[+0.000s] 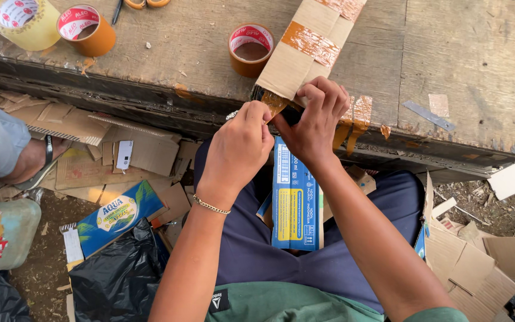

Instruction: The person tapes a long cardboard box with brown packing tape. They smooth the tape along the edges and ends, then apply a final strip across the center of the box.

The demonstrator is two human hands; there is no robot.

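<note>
The long flat brown cardboard package bound w/ brown tape (305, 50) lies on the weathered wooden tabletop (448, 53), near end overhanging the table edge; left hand (239, 149) & right hand (314, 122) are both closed, pinching that taped end. Looks light, fairly stiff but creasable, w/ tacky tape at the end, so best held by its long edges. Beyond the package: three tape rolls on rough wood, e.g. the orange-cored roll (250, 49) just left of it; below the table edge, a blue printed carton (295, 200) on the lap, scrap cardboard all round.
</note>
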